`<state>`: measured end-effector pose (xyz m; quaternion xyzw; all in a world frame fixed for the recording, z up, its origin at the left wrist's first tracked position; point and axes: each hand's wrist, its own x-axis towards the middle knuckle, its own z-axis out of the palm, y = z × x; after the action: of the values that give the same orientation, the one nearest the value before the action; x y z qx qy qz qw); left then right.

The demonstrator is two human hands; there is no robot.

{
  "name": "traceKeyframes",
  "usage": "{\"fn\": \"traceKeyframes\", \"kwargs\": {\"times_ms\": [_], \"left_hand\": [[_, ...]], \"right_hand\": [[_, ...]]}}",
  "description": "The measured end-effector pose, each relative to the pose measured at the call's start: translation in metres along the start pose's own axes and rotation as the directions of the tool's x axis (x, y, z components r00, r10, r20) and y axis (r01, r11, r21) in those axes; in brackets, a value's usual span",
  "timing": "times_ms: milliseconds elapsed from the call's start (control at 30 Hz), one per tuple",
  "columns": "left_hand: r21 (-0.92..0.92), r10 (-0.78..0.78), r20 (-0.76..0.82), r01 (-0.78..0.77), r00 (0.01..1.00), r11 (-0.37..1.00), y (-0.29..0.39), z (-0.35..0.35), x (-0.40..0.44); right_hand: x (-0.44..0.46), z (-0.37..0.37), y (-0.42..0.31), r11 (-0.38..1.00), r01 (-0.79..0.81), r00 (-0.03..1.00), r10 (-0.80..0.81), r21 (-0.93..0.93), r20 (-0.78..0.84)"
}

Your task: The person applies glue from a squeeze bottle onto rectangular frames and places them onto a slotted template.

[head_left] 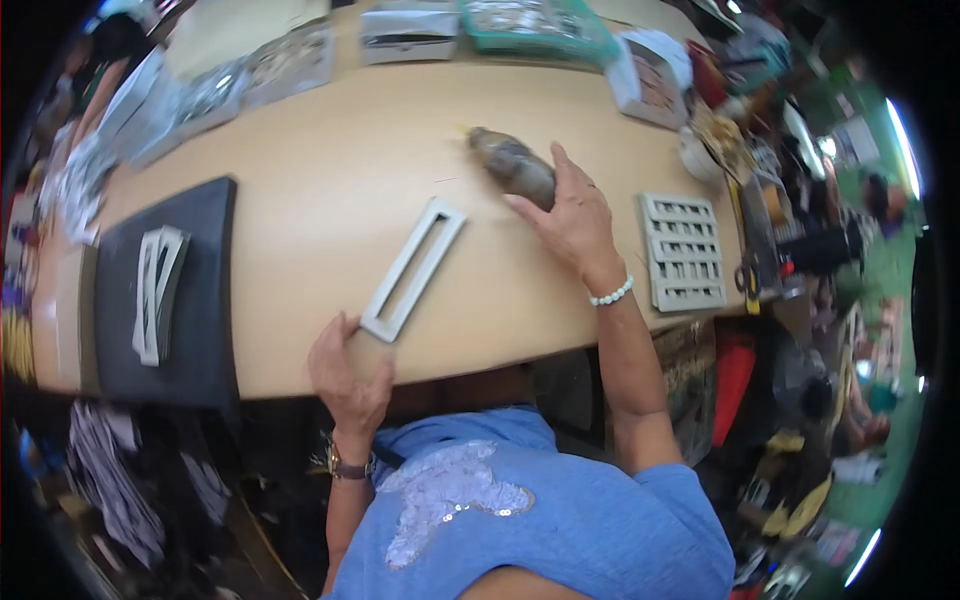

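Observation:
On the table lies a long, pale rectangular frame (pixel 414 268) with a slot through its length, set at a slant. My left hand (pixel 348 378) is at the table's front edge, just below the frame's near end, its thumb and fingers apart and holding nothing. Further out, a brownish squeeze bottle (pixel 508 163) with a yellow tip points to the far left, blurred. My right hand (pixel 580 215) has its thumb and fingers around the bottle's base end; the palm side is hidden.
At left a black board (pixel 215 270) carries a stack of slotted pale pieces (pixel 155 295). A pale slotted panel stack (pixel 685 252) sits at right. Along the back stand a white box (pixel 408 35), a green tray (pixel 540 30) and a box with brownish pieces (pixel 648 80).

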<state>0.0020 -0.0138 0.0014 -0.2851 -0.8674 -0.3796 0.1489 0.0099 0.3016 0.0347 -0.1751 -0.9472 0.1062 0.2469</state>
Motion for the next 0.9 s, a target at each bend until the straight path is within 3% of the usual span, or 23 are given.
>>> {"fn": "traceKeyframes", "kwargs": {"times_ms": [33, 133, 167, 333, 500, 633, 900], "left_hand": [[0.013, -0.003, -0.013, 0.003, 1.0, 1.0, 0.001, -0.001, 0.0], [0.023, -0.016, -0.049, 0.017, 0.999, 1.0, 0.004, 0.001, 0.0], [0.012, -0.026, -0.068, 0.027, 0.997, 1.0, 0.003, 0.003, 0.001], [0.023, -0.047, -0.086, 0.049, 0.995, 0.999, 0.0, 0.006, 0.003], [0.013, -0.048, -0.101, 0.05, 0.994, 0.999, -0.001, 0.007, 0.003], [0.012, -0.033, -0.11, 0.034, 0.993, 0.999, -0.002, 0.007, 0.002], [-0.018, -0.023, -0.129, 0.021, 0.991, 1.0, -0.004, 0.007, 0.003]], "right_hand": [[0.004, 0.0, -0.004, 0.992, -0.113, 0.991, 0.108, 0.063, 0.077], [0.01, 0.007, -0.002, 0.899, -0.193, 0.981, 0.176, 0.394, 0.081], [0.007, 0.003, -0.007, 0.904, -0.131, 0.989, 0.145, 0.407, -0.003], [-0.016, -0.022, -0.027, 0.509, -0.048, 0.933, 0.331, 0.859, -0.143], [-0.032, -0.031, -0.028, 0.156, -0.022, 0.924, 0.38, 0.987, -0.039], [-0.037, -0.023, -0.038, 0.33, -0.121, 0.918, 0.396, 0.936, -0.021], [-0.029, -0.015, -0.047, 0.383, -0.154, 0.91, 0.415, 0.911, -0.021]]}}
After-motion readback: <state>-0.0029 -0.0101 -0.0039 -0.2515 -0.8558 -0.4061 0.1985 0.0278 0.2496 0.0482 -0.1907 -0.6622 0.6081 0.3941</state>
